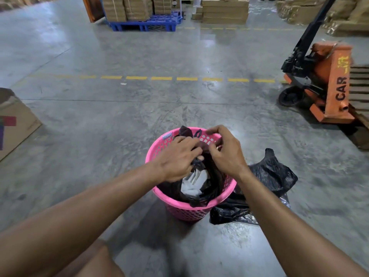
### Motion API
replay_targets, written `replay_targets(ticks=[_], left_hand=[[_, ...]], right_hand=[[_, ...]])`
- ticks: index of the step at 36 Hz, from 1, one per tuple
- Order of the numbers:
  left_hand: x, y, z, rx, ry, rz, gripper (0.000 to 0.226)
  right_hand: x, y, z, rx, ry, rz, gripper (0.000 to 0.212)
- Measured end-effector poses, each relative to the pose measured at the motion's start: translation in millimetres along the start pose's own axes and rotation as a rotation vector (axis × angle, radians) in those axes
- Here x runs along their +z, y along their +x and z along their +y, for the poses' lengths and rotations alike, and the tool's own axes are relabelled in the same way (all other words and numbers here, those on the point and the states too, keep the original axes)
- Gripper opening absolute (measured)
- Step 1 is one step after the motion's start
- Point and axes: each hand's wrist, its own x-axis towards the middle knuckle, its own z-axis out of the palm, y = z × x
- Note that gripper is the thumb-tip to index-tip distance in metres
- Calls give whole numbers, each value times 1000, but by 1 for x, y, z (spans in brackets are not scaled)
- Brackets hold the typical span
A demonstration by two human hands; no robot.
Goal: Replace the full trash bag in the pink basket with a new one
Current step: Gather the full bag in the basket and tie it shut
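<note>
A pink perforated basket stands on the concrete floor just in front of me. A dark trash bag lines it, with white paper waste showing inside. My left hand and my right hand are both over the basket's mouth, fingers pinching gathered flaps of the bag's upper edge close together. A loose black trash bag lies crumpled on the floor, touching the basket's right side.
An orange pallet jack with a wooden pallet stands at the right. A cardboard box sits at the left edge. A dashed yellow line crosses the floor ahead. Stacked cartons on a blue pallet are far back.
</note>
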Motion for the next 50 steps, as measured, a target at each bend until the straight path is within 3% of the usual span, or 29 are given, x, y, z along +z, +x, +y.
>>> replay_targets(ticks=[3,5,8,11,15,18,21,26,29,33,38,41,45,47,50], left_hand=[[0,-6,0,61,-16,43,21],[2,-8,1,75,-22,55,37],[2,-9,1,77,-50,51,41],[3,-12,4,57,-134,68,22],[8,-13,14,-209,-485,213,14],[13,-15,10,-377,-538,275,17],[17,-23,3,-488,-290,139,24],[26,-43,-9,-581,62,-159,58],[34,-53,-16,-582,209,-288,45],[34,-58,-16,-607,332,-436,38],[31,-56,-14,-623,312,-583,40],[33,-61,-19,-653,96,-482,39],[23,-53,-15,-728,-736,-26,25],[18,-45,-6,-854,-1063,77,33],[32,-28,5,-991,-1471,246,46]], right_hand=[[-5,16,-10,-179,-85,-253,66],[-6,25,-15,-250,-137,-387,73],[-9,30,-20,-247,-236,-438,57],[-13,32,-19,-234,-276,-390,37],[-15,32,-7,-123,-214,-327,18],[-15,27,5,-26,-140,-359,9],[-13,23,14,23,-123,-377,10],[-8,22,31,171,-233,-298,17],[-4,20,46,281,-377,-294,24],[2,16,52,361,-527,-275,4],[14,17,55,403,-613,-255,23],[15,13,55,442,-606,-244,23],[2,13,58,487,-463,-253,10],[-6,13,57,471,-401,-248,2],[-16,11,50,409,-364,-198,14]])
